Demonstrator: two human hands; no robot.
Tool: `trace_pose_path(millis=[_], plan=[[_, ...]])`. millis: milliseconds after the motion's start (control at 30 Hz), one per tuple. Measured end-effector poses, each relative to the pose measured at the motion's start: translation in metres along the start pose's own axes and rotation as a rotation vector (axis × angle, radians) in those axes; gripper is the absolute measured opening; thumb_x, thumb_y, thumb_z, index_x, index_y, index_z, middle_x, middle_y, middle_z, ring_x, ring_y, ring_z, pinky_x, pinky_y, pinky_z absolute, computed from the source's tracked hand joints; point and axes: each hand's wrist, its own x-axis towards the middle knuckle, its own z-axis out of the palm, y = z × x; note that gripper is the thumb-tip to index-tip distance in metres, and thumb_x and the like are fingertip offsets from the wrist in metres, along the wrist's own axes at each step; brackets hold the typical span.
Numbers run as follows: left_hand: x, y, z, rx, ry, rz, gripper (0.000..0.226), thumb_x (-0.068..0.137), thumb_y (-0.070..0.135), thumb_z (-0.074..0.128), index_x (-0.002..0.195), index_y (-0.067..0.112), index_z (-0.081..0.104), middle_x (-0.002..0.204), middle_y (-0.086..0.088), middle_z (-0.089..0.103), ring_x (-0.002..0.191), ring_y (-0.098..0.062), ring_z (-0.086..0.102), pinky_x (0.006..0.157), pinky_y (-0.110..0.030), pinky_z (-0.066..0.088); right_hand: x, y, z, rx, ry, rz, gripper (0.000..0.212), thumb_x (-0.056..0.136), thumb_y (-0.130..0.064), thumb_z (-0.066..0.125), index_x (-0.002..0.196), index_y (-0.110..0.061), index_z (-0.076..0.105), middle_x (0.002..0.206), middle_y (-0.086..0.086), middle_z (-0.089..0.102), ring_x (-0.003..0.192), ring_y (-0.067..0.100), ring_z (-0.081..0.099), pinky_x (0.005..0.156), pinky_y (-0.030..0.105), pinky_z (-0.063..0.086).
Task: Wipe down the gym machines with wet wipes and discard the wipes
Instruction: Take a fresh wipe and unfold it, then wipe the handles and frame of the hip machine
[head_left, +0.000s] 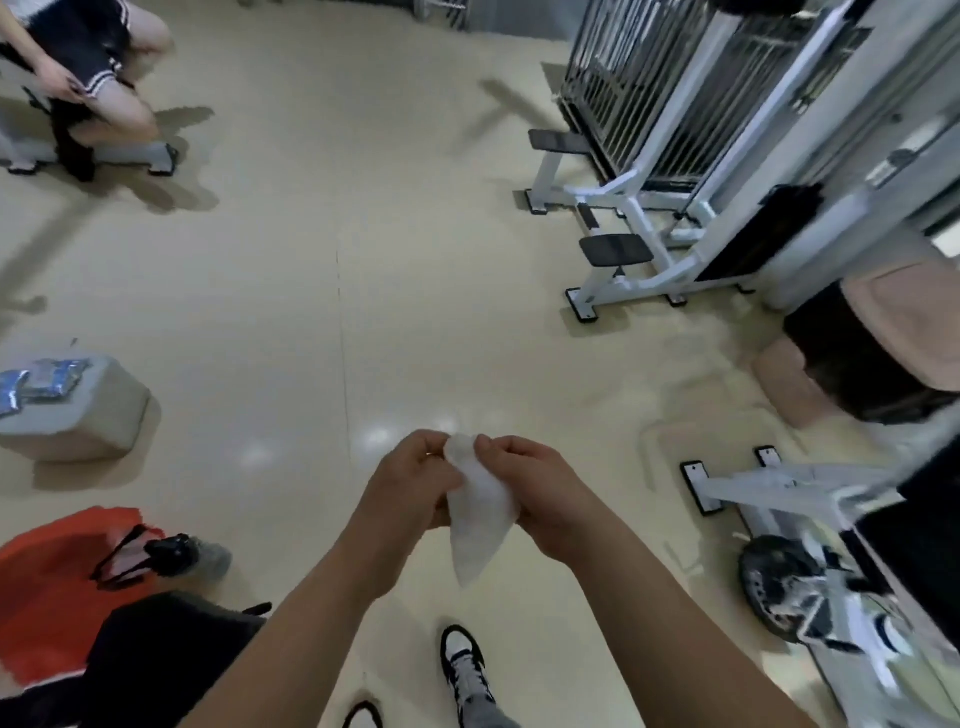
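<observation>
We hold a white, crumpled wet wipe (480, 512) between both hands, out in front of us above the glossy beige floor (322, 291). Our left hand (415, 486) is curled with its fingertips pinching the wipe's upper left edge, and our right hand (535, 486) is curled the same way, pinching the upper right edge. The two hands sit close together, thumbs nearly meeting at the top of the wipe. The wipe hangs down from that pinch, its long axis running roughly vertical in the view, wide at the top and narrowing to a loose point toward our black-and-white sneaker (462, 662).

A white-framed weight machine with black pads (631, 208) stands ahead to the right, well apart from the hands. Another white machine frame with a black weight plate (779, 582) lies low at the right. At the left a grey box carrying blue packets (72, 410) rests on the floor, with an orange bag (52, 587) nearer to us. Another person sits on a bench (98, 150) at the far left.
</observation>
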Motion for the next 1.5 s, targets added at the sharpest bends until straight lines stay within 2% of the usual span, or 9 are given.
trace_pose_path(millis=[200,300,600,767,900,1133,1300,1400,1500], plan=[[-0.025,0.008,0.056,0.261,-0.198,0.112,0.007,0.095,0.020,0.067,0.101,0.016,0.065,0.090,-0.002,0.078,0.086,-0.022,0.076,0.074,-0.038,0.064,-0.083,0.016,-0.043,0.082,0.149,-0.091,0.035,0.100,-0.043,0.065,0.109,-0.010,0.075,0.113,0.013,0.077,0.105,0.030,0.073,0.091,0.042,0.055],[-0.033,0.007,0.089,0.338,-0.283,0.151,0.010,0.093,0.026,0.070,0.094,0.017,0.065,0.087,-0.003,0.077,0.085,-0.026,0.075,0.074,-0.043,0.064,-0.120,0.026,-0.067,0.095,0.215,-0.130,0.030,0.098,-0.037,0.068,0.105,-0.009,0.076,0.106,0.010,0.077,0.096,0.025,0.073,0.081,0.035,0.054],[-0.045,-0.002,0.213,0.543,-0.535,0.242,0.037,0.085,0.034,0.076,0.083,0.002,0.056,0.072,0.003,0.054,0.063,-0.010,0.049,0.058,-0.024,0.039,-0.187,0.057,-0.162,0.140,0.541,-0.183,0.021,0.090,-0.038,0.073,0.077,-0.021,0.070,0.088,0.004,0.071,0.086,0.019,0.064,0.080,0.038,0.051],[-0.052,-0.010,0.303,0.578,-0.694,0.251,0.034,0.080,0.026,0.079,0.068,0.018,0.048,0.067,0.002,0.046,0.061,-0.014,0.044,0.059,-0.029,0.034,-0.224,0.075,-0.238,0.193,0.707,-0.199,0.024,0.100,-0.032,0.064,0.083,-0.015,0.064,0.091,0.006,0.069,0.090,0.022,0.064,0.095,0.047,0.055],[-0.058,-0.025,0.373,0.619,-0.829,0.209,0.038,0.073,0.032,0.084,0.081,0.009,0.056,0.073,-0.008,0.061,0.066,-0.019,0.058,0.061,-0.034,0.043,-0.263,0.094,-0.302,0.275,0.896,-0.231,0.027,0.105,-0.031,0.058,0.091,-0.008,0.063,0.083,0.004,0.063,0.077,0.018,0.061,0.073,0.035,0.057],[-0.044,-0.042,0.481,0.583,-1.003,-0.038,0.047,0.073,0.032,0.087,0.102,0.002,0.066,0.089,-0.012,0.072,0.076,-0.023,0.064,0.066,-0.036,0.046,-0.299,0.141,-0.400,0.448,1.120,-0.156,0.033,0.099,-0.046,0.063,0.075,-0.024,0.058,0.082,0.003,0.063,0.076,0.021,0.060,0.069,0.041,0.054],[-0.014,-0.037,0.564,0.318,-1.144,-0.230,0.043,0.083,0.016,0.074,0.124,0.001,0.068,0.109,-0.019,0.073,0.091,-0.026,0.068,0.072,-0.030,0.055,-0.289,0.155,-0.466,0.647,1.246,-0.061,0.029,0.103,-0.047,0.054,0.096,-0.021,0.063,0.098,0.007,0.066,0.092,0.032,0.066,0.079,0.051,0.059],[-0.001,-0.036,0.613,0.238,-1.121,-0.369,0.037,0.089,0.019,0.072,0.122,0.002,0.069,0.100,-0.011,0.074,0.076,-0.020,0.070,0.060,-0.027,0.055,-0.288,0.152,-0.505,0.819,1.273,-0.053,0.029,0.101,-0.050,0.054,0.103,-0.023,0.065,0.111,0.009,0.069,0.107,0.035,0.069,0.094,0.058,0.058],[0.002,-0.041,0.654,0.207,-1.080,-0.566,0.033,0.091,0.043,0.066,0.109,0.017,0.077,0.108,-0.008,0.077,0.082,-0.021,0.074,0.067,-0.030,0.055,-0.294,0.147,-0.540,0.967,1.303,-0.066,0.031,0.102,-0.049,0.058,0.112,-0.021,0.068,0.116,0.011,0.074,0.105,0.033,0.072,0.094,0.056,0.058]])
